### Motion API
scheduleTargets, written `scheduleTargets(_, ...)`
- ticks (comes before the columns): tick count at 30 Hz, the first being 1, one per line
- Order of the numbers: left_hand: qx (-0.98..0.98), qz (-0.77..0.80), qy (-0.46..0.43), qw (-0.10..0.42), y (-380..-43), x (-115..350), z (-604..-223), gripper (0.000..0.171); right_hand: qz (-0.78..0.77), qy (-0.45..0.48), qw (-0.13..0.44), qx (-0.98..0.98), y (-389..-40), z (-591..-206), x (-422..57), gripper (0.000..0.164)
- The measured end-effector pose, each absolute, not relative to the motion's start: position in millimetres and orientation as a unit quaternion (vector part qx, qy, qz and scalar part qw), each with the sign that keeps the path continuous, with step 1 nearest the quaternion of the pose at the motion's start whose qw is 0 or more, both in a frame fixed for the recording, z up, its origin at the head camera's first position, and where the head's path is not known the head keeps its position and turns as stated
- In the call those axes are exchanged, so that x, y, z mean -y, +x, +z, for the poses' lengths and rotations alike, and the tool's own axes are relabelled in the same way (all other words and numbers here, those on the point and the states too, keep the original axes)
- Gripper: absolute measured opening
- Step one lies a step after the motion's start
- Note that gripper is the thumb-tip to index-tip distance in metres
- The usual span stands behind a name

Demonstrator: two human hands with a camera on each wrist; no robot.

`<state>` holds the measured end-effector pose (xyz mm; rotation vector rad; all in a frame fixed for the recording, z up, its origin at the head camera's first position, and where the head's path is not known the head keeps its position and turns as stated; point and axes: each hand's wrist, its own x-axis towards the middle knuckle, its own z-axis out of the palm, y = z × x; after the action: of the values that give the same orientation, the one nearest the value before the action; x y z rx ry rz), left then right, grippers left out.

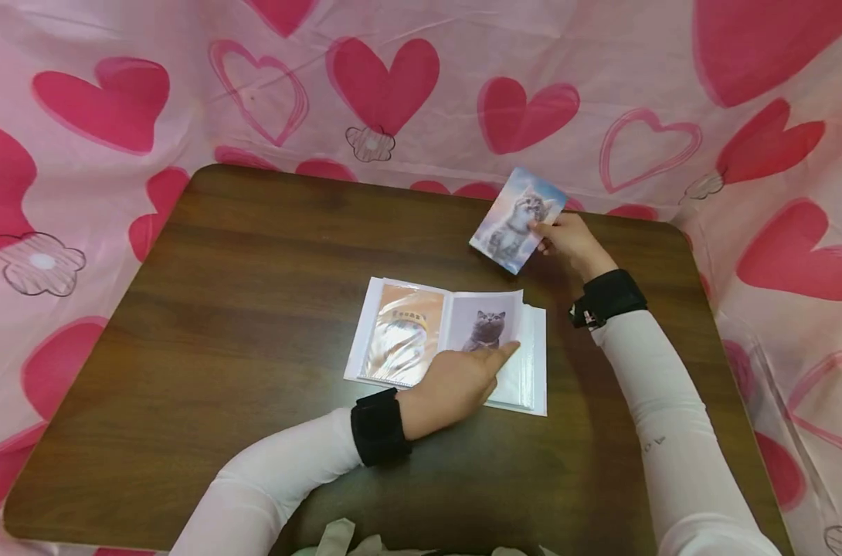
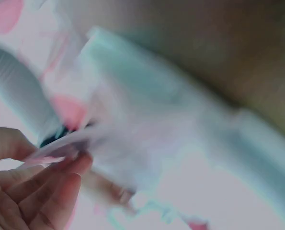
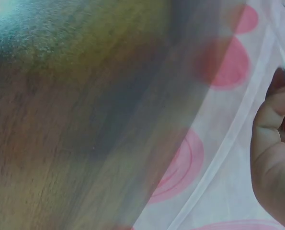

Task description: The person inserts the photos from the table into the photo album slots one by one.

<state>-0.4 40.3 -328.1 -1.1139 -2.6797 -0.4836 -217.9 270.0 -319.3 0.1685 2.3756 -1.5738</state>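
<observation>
A small photo album [image 1: 354, 347] lies spread on the table, its left pocket holding a glossy orange picture [image 1: 398, 332]. My left hand [image 1: 452, 386] reaches across its lower part and pinches the edge of a page [image 1: 487, 305] with a grey cat picture in it. In the left wrist view that page bends between the thumb and fingers [image 2: 75, 165]. Up to the right, my right hand [image 1: 574, 241] grips a kitten photo card [image 1: 510, 220] by its right edge, thumb on the picture side. The card is tilted above the far part of the table.
The brown wooden table [image 1: 254, 262] has rounded corners. A pink cloth with red hearts [image 1: 386, 77] hangs close behind its far edge and along its sides. Black straps [image 1: 379, 427] sit around both wrists.
</observation>
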Motion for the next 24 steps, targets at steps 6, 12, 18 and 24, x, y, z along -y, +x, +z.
scheduleTargets(6,0.944,-0.231,-0.22,0.083,3.4,30.2,-305.8,0.044,-0.627,0.066,0.129,-0.765,-215.9,-315.5,-260.9,0.013)
scheduleTargets(12,0.973,-0.154,-0.173,0.022,8.7,69.7,-321.5,0.038,-0.64,0.054,0.117,-0.757,-214.6,-310.5,-253.5,0.016)
scheduleTargets(18,0.936,-0.141,-0.322,-0.03,-4.8,45.7,-345.3,0.051,-0.637,0.034,0.162,-0.753,-207.7,-314.1,-236.0,0.006)
scheduleTargets(24,0.923,-0.065,-0.358,-0.123,-10.1,19.0,-355.1,0.063,-0.645,0.03,0.195,-0.739,-198.5,-324.2,-210.9,0.023)
